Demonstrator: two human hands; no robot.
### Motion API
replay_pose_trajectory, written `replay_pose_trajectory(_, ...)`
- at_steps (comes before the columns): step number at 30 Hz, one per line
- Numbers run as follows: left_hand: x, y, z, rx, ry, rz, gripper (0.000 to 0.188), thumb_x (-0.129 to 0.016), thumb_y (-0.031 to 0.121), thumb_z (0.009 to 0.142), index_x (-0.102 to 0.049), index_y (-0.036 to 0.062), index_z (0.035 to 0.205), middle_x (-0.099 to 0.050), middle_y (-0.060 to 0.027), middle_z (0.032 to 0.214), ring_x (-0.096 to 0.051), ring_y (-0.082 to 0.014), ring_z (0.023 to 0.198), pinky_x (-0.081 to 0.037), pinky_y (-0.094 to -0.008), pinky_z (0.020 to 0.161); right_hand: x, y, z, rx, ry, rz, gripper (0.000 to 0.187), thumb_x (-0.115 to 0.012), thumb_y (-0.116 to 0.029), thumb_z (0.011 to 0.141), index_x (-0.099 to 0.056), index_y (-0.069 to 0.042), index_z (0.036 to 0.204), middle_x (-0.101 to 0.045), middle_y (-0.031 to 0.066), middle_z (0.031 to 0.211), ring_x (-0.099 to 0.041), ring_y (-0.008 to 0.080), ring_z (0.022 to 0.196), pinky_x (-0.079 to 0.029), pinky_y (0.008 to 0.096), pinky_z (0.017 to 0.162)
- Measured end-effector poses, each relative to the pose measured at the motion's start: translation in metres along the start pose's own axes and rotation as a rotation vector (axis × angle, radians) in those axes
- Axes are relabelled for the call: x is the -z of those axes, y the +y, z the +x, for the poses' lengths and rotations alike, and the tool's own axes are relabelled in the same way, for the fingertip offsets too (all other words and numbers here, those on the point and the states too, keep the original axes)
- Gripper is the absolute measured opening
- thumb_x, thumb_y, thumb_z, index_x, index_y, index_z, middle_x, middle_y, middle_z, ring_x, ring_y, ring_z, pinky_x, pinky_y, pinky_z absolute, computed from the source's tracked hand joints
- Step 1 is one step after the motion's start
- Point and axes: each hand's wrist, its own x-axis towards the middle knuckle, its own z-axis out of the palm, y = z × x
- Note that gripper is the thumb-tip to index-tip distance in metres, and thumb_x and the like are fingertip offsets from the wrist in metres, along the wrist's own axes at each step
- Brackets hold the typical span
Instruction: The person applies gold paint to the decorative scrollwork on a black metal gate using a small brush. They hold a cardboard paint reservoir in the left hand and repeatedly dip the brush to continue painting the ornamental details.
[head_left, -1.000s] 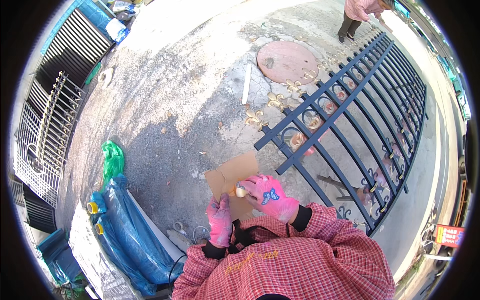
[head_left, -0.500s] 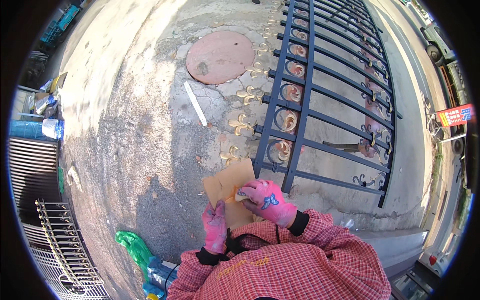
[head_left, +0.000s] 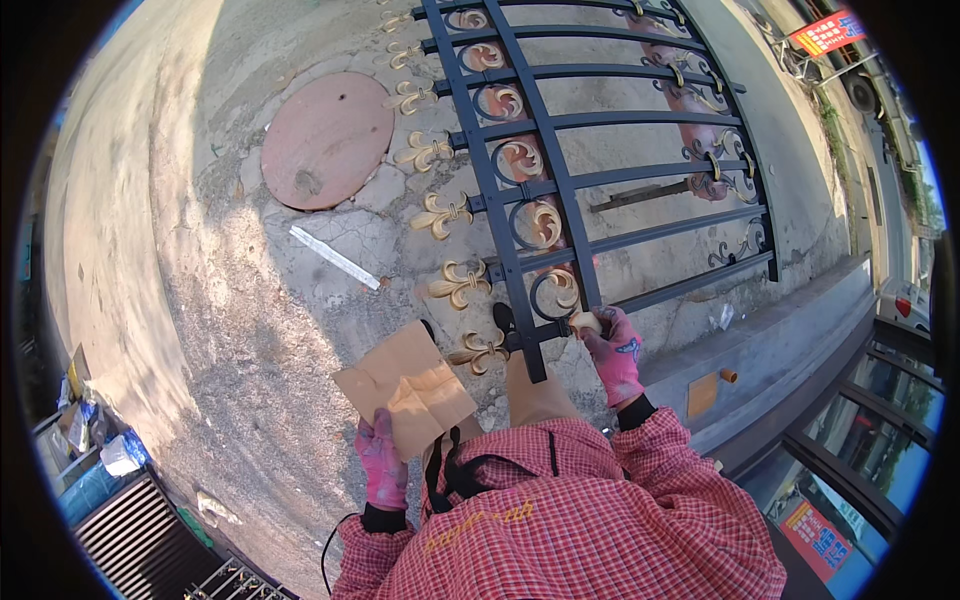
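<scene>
My left hand (head_left: 380, 466), in a pink glove, is closed on the near edge of a creased piece of brown cardboard (head_left: 402, 376) with an orange-gold smear. In my right hand (head_left: 617, 360), also gloved in pink, a small pale sponge-like pad (head_left: 585, 322) is pinched. The pad is at the gold-touched scroll ring (head_left: 566, 287) at the near end of a dark metal fence panel (head_left: 572, 215); whether it presses on the ring cannot be made out. Gold fleur-de-lis tips (head_left: 460, 285) line the panel's left side.
The panel lies raised on pinkish pipe-like supports (head_left: 697, 135). Left of it are a round reddish cover (head_left: 330, 140) and a white strip (head_left: 335, 258) on rough ground. A low concrete ledge (head_left: 780, 325) runs along the right. Piled bags (head_left: 122, 455) stand far left.
My right hand has moved from the cardboard rightward to the fence's near scroll ring with the pad. The left hand still holds the cardboard, now apart from the right. The view has turned and shifted.
</scene>
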Motion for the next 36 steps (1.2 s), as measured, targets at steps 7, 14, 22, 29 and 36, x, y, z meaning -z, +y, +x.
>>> replay_pose_trajectory(7,0.02,0.076,0.082,-0.046,-0.164,0.178,0.041,-0.051,0.03,0.095,-0.047,0.0002,0.122,-0.058,-0.0065,0.105,-0.059,-0.0126,0.089,-0.049,-0.0261,0.076,-0.023,0.046,0.002,0.048,0.424,-0.133,0.024,-0.066,0.002,0.074,-0.062,-0.002,0.097,-0.064,0.0065,0.089,-0.061,0.0128,0.073,-0.049,0.0249,0.063)
replay_pose_trajectory(14,-0.002,0.109,0.131,-0.006,-0.267,0.325,0.041,-0.052,0.03,0.095,-0.046,0.0005,0.123,-0.057,-0.0074,0.109,-0.058,-0.0128,0.093,-0.049,-0.0267,0.078,-0.06,0.041,0.025,0.046,0.536,-0.242,0.023,-0.069,-0.004,0.069,-0.066,-0.005,0.092,-0.065,0.0102,0.092,-0.064,0.0232,0.079,-0.051,0.0306,0.069)
replay_pose_trajectory(22,-0.061,0.112,0.176,0.074,-0.375,0.419,0.043,-0.057,0.032,0.092,-0.045,0.0019,0.121,-0.056,-0.0094,0.112,-0.059,-0.0156,0.095,-0.051,-0.0298,0.079,-0.075,0.049,0.056,0.102,0.531,-0.462,0.02,-0.069,-0.008,0.069,-0.066,-0.01,0.088,-0.065,0.007,0.093,-0.061,0.0274,0.087,-0.049,0.0362,0.075)
replay_pose_trajectory(29,-0.077,0.125,0.207,0.136,-0.42,0.534,0.047,-0.057,0.032,0.092,-0.044,0.0009,0.125,-0.056,-0.0082,0.114,-0.057,-0.0144,0.097,-0.049,-0.0284,0.081,-0.078,0.059,0.071,-0.02,0.572,-0.569,0.019,-0.067,-0.007,0.069,-0.065,-0.01,0.088,-0.065,0.0058,0.093,-0.06,0.0279,0.087,-0.047,0.0374,0.076)
replay_pose_trajectory(36,-0.094,0.143,0.238,0.177,-0.496,0.586,0.045,-0.057,0.032,0.092,-0.045,0.0022,0.124,-0.056,-0.0078,0.114,-0.057,-0.0142,0.097,-0.049,-0.0292,0.081,-0.092,0.061,0.073,-0.095,0.556,-0.587,0.021,-0.066,-0.006,0.069,-0.064,-0.012,0.089,-0.064,0.0065,0.094,-0.059,0.0277,0.091,-0.046,0.0382,0.081)
